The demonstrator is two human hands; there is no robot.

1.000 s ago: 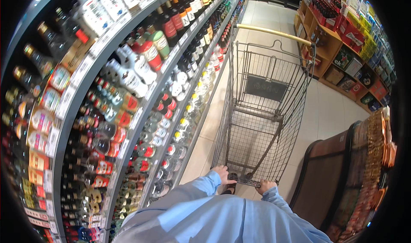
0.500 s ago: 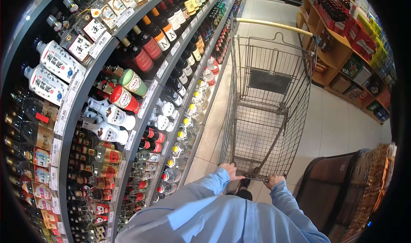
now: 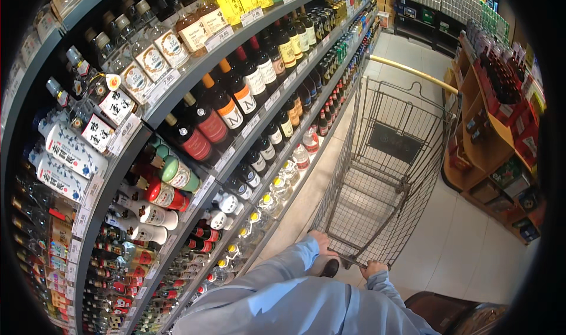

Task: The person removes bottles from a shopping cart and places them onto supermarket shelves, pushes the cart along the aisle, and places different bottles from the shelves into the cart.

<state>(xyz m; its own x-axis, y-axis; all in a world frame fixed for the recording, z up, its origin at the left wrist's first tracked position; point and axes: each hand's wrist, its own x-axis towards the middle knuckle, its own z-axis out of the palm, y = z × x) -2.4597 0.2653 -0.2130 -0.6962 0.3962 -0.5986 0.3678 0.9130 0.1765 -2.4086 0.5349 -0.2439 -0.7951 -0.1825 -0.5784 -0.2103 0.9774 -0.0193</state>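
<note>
A wire shopping cart stands in front of me, with nothing in its basket. My left hand grips the left end of the cart's near edge. Close to the right end of that edge, my right hand is wrapped round it as well. At the cart's far end runs a pale yellow bar, and a dark panel hangs on the mesh below it. Light blue sleeves cover both of my forearms.
Shelves of bottles line the left side, including wine bottles and a white patterned bottle. A wooden display with bottles and boxes stands right. A dark-sided bin is low right. Stacked cans fill the far end.
The view has swung and moved along the aisle. The cart sits farther right in it, the dark bin has slid toward the lower edge, and more of the far end shows. Both hands keep their grip.
</note>
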